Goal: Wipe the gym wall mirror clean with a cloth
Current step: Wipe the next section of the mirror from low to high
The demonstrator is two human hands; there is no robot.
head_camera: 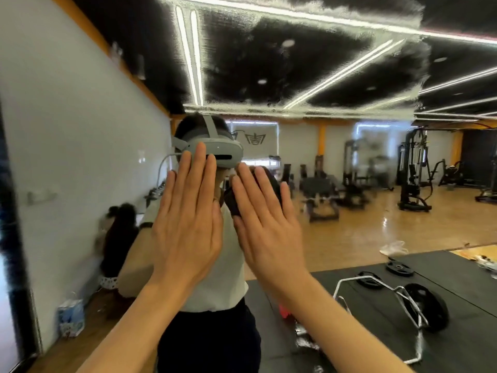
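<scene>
Gym wall mirror (349,162) ahead — left hand (185,227) and right hand (269,230) raised side by side, fingers straight, grip apart, holding nothing.

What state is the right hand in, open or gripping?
Open: right hand fingers straight, pressing dark cloth flat against the mirror.
</scene>
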